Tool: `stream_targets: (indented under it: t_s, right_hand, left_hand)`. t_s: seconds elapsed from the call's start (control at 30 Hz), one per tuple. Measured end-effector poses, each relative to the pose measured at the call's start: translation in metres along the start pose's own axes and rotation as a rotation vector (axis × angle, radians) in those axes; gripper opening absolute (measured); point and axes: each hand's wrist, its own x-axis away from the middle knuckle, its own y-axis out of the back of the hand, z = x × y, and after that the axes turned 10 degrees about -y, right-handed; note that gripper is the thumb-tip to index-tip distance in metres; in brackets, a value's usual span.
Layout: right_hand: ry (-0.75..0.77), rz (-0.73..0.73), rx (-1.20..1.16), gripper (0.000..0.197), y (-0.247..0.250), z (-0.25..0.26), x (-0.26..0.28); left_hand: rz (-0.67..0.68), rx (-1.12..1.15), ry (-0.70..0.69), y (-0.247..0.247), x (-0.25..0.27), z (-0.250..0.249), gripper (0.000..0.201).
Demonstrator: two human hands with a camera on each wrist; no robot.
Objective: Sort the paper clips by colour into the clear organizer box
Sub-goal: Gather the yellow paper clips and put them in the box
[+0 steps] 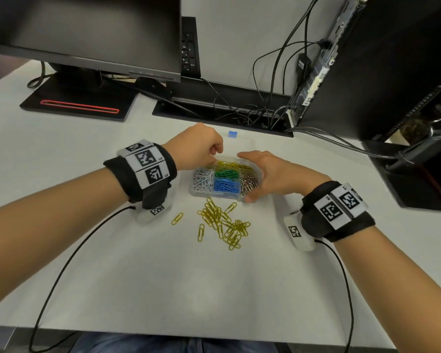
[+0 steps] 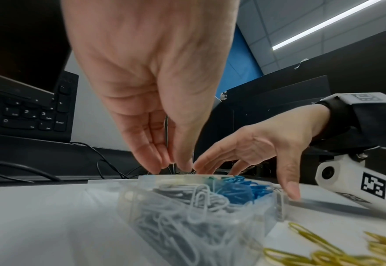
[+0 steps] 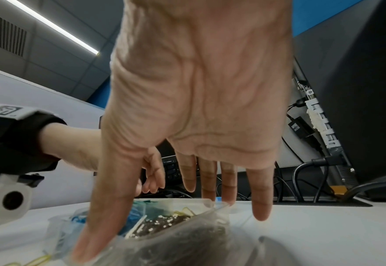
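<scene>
The clear organizer box (image 1: 215, 196) sits mid-table, its compartments holding white (image 1: 203, 179), green (image 1: 227, 172), blue (image 1: 225, 186), yellow (image 1: 233, 164) and silver (image 1: 250, 183) clips. My left hand (image 1: 218, 152) hovers over its far left edge with the fingertips (image 2: 182, 166) bunched in a pinch, and a thin yellow clip shows beneath them. My right hand (image 1: 255, 174) grips the box's right end, thumb (image 3: 84, 248) on the near corner and fingers (image 3: 228, 194) over the far rim. A loose pile of yellow clips (image 1: 222, 222) lies just in front of the box.
The box's clear lid (image 1: 242, 145) with a blue tab (image 1: 232, 134) lies behind it. A monitor base (image 1: 79, 103), an upright keyboard (image 1: 189, 47), tangled cables (image 1: 252, 113) and a computer tower (image 1: 367, 72) line the back. Wrist-camera cables trail over the near table.
</scene>
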Motion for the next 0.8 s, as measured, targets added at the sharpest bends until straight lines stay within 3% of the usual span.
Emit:
stream_targets:
  t_s: [0.13,0.23,0.33,0.43,0.63,0.73,0.8]
  right_hand:
    - [-0.011,-0.067,0.060,0.104,0.001,0.016,0.020]
    - [0.006,-0.200,0.018,0.083,-0.001,0.040,0.050]
    - [-0.036,-0.082,0.068,0.062,-0.013,0.059,0.077]
    - [-0.144,0.081,0.227,0.059,-0.033,0.067,0.088]
    - [-0.022,-0.027,0.314,0.011,-0.057,0.084,0.074]
    - [0.025,-0.051,0.249,0.015,-0.055,0.082,0.068]
    - [0.046,-0.076,0.210,0.030,-0.053,0.077,0.069]
  left_hand:
    - [-0.025,-0.021,0.025,0.008,0.016,0.000,0.038]
    - [0.099,-0.022,0.130,0.018,0.039,-0.001,0.038]
    - [0.353,0.013,0.185,0.020,0.065,-0.006,0.040]
    - [0.527,0.032,0.163,0.011,0.081,-0.014,0.035]
    - [0.425,-0.023,0.035,-0.014,0.076,-0.035,0.003]
    - [0.399,0.034,-0.005,-0.013,0.072,-0.039,0.004]
    - [0.314,0.147,0.064,-0.001,0.069,-0.032,0.006]
